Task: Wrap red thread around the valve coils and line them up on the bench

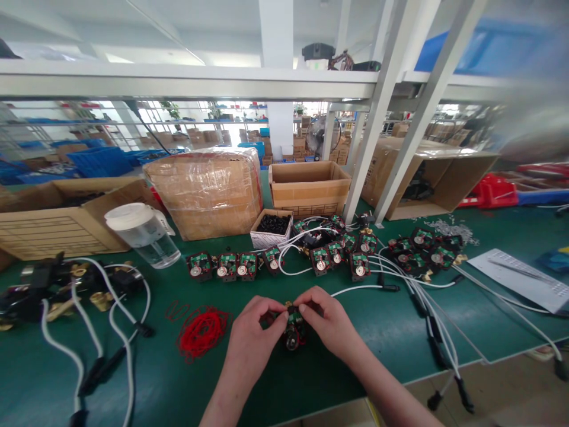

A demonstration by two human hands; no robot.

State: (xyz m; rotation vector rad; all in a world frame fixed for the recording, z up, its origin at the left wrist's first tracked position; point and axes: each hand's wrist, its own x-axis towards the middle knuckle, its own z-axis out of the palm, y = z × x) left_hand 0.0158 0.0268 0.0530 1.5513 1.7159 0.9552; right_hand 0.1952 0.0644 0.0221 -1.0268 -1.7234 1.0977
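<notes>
Both hands meet over a small black assembly with a green circuit board point(293, 323) near the front of the green table. My left hand point(255, 332) pinches its upper left side between thumb and fingers. From the other side, my right hand point(326, 320) grips the top right edge in a similar pinch. A round metallic part shows at the assembly's lower end, along with some red wire. The fingertips hide much of its top. A white cable point(355, 289) with a black connector runs off to the right behind my right hand.
A red wire bundle point(202, 333) lies left of my hands. Similar circuit-board assemblies point(226, 267) stand in a row behind. Brass-fitted parts point(80, 284) with white cables lie far left. A plastic cup point(144, 237), a small box of black pieces point(272, 228) and cartons point(208, 193) line the back.
</notes>
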